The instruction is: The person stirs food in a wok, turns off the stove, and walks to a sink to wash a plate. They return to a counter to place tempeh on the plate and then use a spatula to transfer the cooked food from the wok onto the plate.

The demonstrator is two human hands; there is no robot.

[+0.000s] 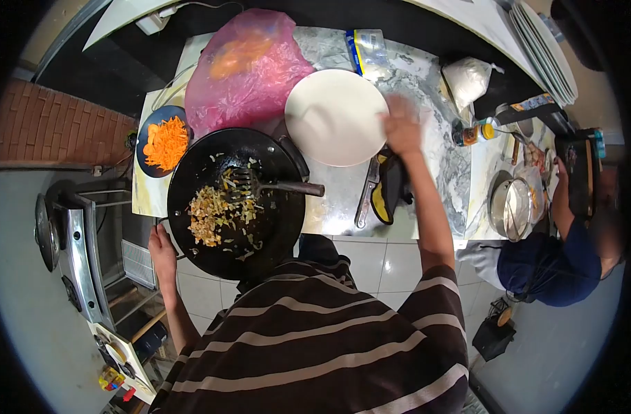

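Note:
My left hand (162, 250) is closed round the side handle of a black wok (281, 228) at the counter's front edge. Chopped, cooked food (212, 214) lies in the wok, and a slotted turner (288, 187) rests in it with its handle pointing right. To the wok's upper right is a white plate (336, 117) with no food on it. My right hand (402, 125) is at the plate's right rim, smeared by motion; whether its fingers grip the rim does not show. Just below it lie a knife (364, 200) and a black-and-yellow item (384, 193).
A dark plate of shredded carrot (167, 143) and a pink plastic bag (250, 69) sit behind the wok. Toward the right are a yellow-capped jar (475, 134), a bag of white powder (467, 79) and a strainer (512, 207). Another person (550, 259) works there.

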